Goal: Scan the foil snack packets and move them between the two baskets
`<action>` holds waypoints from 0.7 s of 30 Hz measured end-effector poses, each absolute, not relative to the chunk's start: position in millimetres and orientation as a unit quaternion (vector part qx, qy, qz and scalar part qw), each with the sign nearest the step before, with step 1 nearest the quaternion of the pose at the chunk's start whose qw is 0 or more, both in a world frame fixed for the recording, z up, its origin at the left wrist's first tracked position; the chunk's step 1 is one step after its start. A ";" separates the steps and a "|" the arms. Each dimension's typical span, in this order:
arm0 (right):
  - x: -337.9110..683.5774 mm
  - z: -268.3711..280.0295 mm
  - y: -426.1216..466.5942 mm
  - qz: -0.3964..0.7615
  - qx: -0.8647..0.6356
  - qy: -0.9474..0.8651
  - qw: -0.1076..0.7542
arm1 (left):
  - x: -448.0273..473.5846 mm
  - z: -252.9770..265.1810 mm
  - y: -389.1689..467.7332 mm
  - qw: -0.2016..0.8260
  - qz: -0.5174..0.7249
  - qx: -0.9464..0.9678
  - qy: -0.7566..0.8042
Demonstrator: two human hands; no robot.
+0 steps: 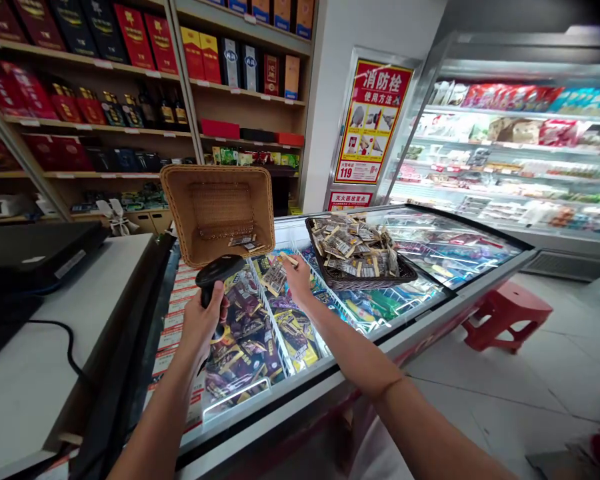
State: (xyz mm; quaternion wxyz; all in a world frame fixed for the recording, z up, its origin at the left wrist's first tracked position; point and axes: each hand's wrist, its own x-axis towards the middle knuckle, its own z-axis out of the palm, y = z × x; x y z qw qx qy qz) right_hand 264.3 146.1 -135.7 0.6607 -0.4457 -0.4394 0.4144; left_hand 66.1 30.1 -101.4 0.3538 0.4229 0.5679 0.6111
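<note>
Currently, left fingers [225, 305] grip one scanner [219, 269], right fingers [291, 261] pinch at least one packet [274, 277], near two baskets [220, 203].

A person at a freezer [430, 327] shows bare arms, the left forearm [165, 400] smooth and slim, narrowing toward the wrist. The right arm [350, 347] is uncovered past the elbow, where a curved crease [395, 385] crosses the bend. Both the left grip [203, 323] and the right grip [300, 280] are bare hands with slender fingers. Whitish cloth [377, 453], apparently the person's clothing, shows dimly below the freezer's near edge, its cut too blurred to tell.
</note>
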 end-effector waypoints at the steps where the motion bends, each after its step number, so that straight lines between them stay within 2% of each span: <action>1: 264.9 -140.0 147.8 0.427 -0.449 -0.420 0.663 | 66.8 -103.1 30.4 0.355 0.604 0.432 0.568; 10: 273.5 -143.8 163.7 0.477 -0.460 -0.286 0.692 | 68.3 -113.0 29.0 0.345 0.572 0.498 0.553; 21: 275.5 -136.2 159.0 0.449 -0.443 -0.281 0.723 | 79.1 -105.4 25.2 0.361 0.478 0.560 0.572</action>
